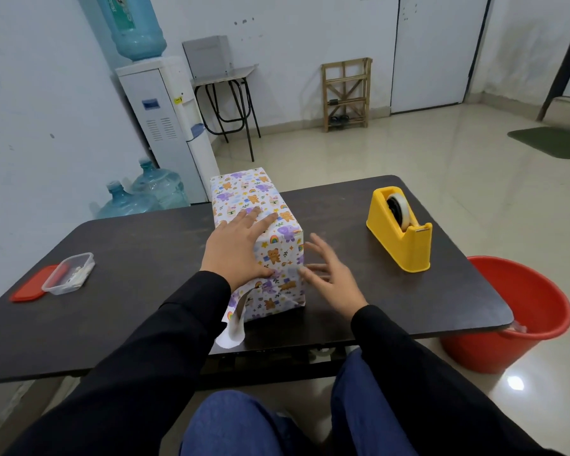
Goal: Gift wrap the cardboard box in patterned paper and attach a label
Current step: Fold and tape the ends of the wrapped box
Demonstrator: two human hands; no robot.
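The box (244, 195), covered in white paper with purple elephants and orange bears, lies lengthwise in the middle of the dark table (139, 251). My left hand (236, 248) presses flat on its top near the front end, fingers spread. My right hand (329, 274) hovers open beside the box's right front corner, fingertips at the edge, slightly blurred. At the near end a loose flap of paper (234, 327) curls down onto the table. No label is in sight.
A yellow tape dispenser (400, 228) stands on the table's right side. At the left lie a clear plastic container (69, 273) and its red lid (27, 286). A red bucket (520, 314) sits on the floor past the right table edge.
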